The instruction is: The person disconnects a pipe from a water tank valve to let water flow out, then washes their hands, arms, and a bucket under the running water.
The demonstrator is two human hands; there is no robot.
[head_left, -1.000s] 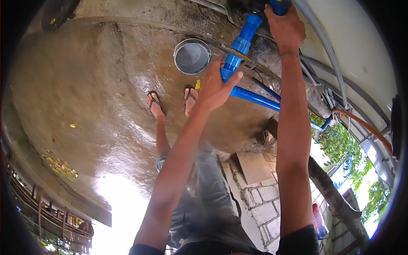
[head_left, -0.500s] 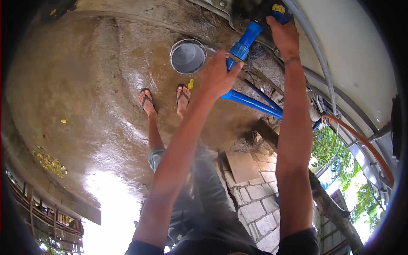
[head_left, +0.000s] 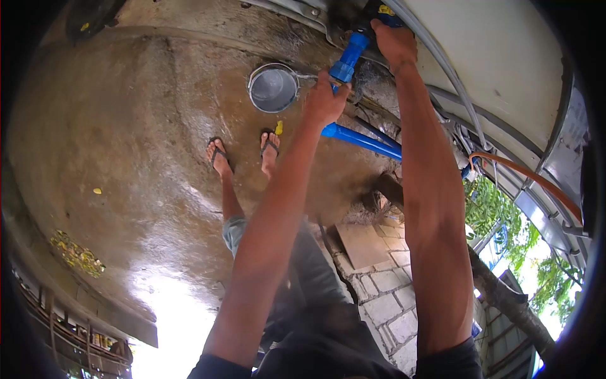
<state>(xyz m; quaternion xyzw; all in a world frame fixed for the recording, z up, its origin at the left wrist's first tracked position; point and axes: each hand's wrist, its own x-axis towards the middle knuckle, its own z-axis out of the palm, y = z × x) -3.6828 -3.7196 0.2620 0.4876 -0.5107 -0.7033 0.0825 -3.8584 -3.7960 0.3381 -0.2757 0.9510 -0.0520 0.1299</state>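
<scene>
A blue pipe with collars [head_left: 346,62] runs down from a dark and blue fitting [head_left: 387,14] at the top. My left hand [head_left: 326,104] is wrapped round the lower part of this pipe, just below a collar, and covers much of it. Up at the fitting, my right hand [head_left: 394,44] has its fingers curled against the blue part, with the far side hidden. From below my left hand, another blue pipe [head_left: 363,140] slopes down to the right, passing behind my right forearm.
A grey bucket [head_left: 273,88] stands on the wet concrete floor [head_left: 126,145], left of the pipe. Below it are my feet in sandals. A curved pale metal surface with grey pipes [head_left: 454,69] fills the upper right. Stone paving [head_left: 385,303] and a log [head_left: 511,303] lie lower right.
My left hand was loosely spread and moving at the pipe; now its fingers are closed round it. The view has shifted, so the fitting and my right hand appear further left.
</scene>
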